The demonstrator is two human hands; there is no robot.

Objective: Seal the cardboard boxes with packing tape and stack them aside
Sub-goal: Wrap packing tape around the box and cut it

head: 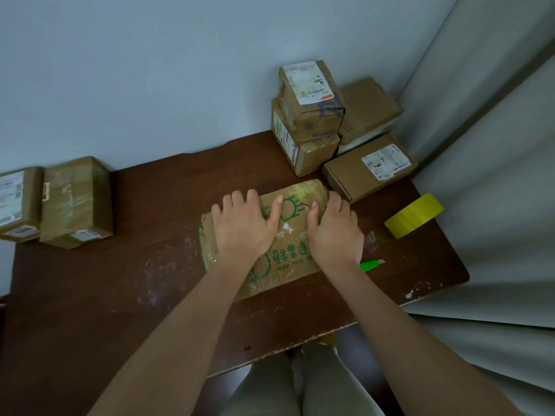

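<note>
I see a creased, green-printed flat brown cardboard box [288,265], long axis slanting away rightward, left hand [243,226] and right hand [333,232] apart, fingers seemingly flat on it, scuffed dark wooden table [120,280].

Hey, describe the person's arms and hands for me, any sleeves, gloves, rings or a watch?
Both arms are bare as far up as the view reaches, so no sleeves show. The left hand and right hand wear no gloves; no rings, watch or wristband are visible. Fingernails look short and unpainted. Below the table edge, light grey-beige trousers show.
</note>
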